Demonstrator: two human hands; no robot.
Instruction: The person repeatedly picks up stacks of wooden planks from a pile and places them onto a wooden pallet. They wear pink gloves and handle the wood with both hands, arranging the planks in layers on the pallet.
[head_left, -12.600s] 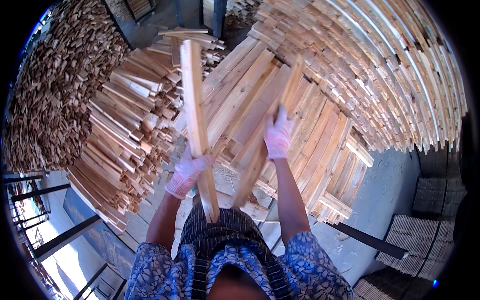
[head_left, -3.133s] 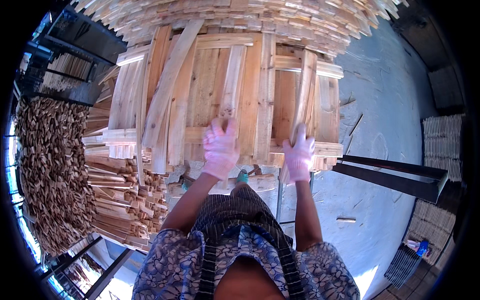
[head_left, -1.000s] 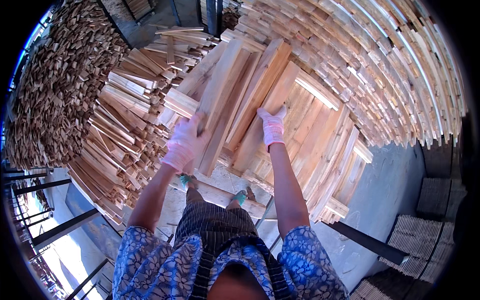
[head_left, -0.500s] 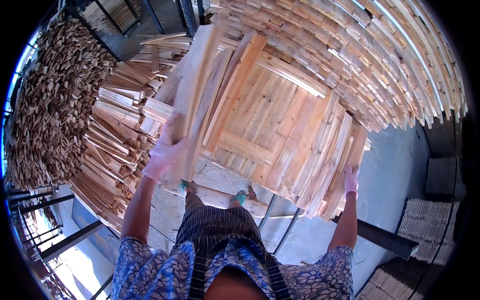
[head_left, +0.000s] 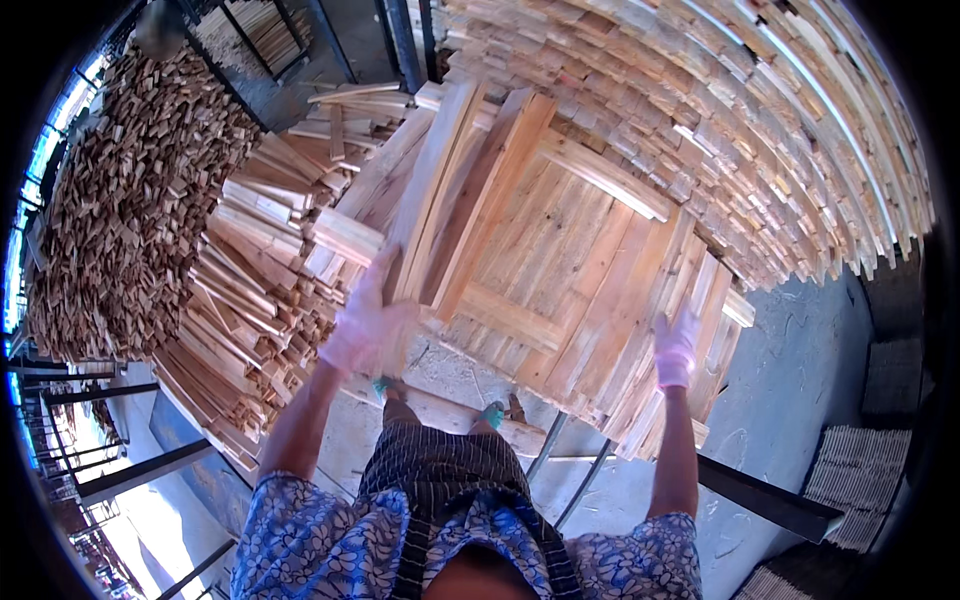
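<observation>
My left hand (head_left: 365,318), in a pale pink glove, is at the near end of a long board (head_left: 437,165), thumb and fingers spread and somewhat blurred. Beside that board stands a second reddish board (head_left: 500,195) on edge. My right hand (head_left: 677,348), gloved alike, is over the boards (head_left: 645,372) at the right side of the work surface, its fingers apart; whether it touches them I cannot tell. Between my hands lies a flat wooden surface (head_left: 570,255) of planks, with a short crosspiece (head_left: 512,318) near its front.
Loose boards (head_left: 250,270) are heaped at left, with a tall pile of small wood pieces (head_left: 140,200) beyond. A large timber stack (head_left: 640,110) rises at the far right. A dark metal beam (head_left: 765,495) juts out at lower right, over the grey floor (head_left: 800,340).
My left hand's board has come down beside the reddish one, and its grip has loosened. My right hand has moved left, off the outermost board, and its fingers have spread.
</observation>
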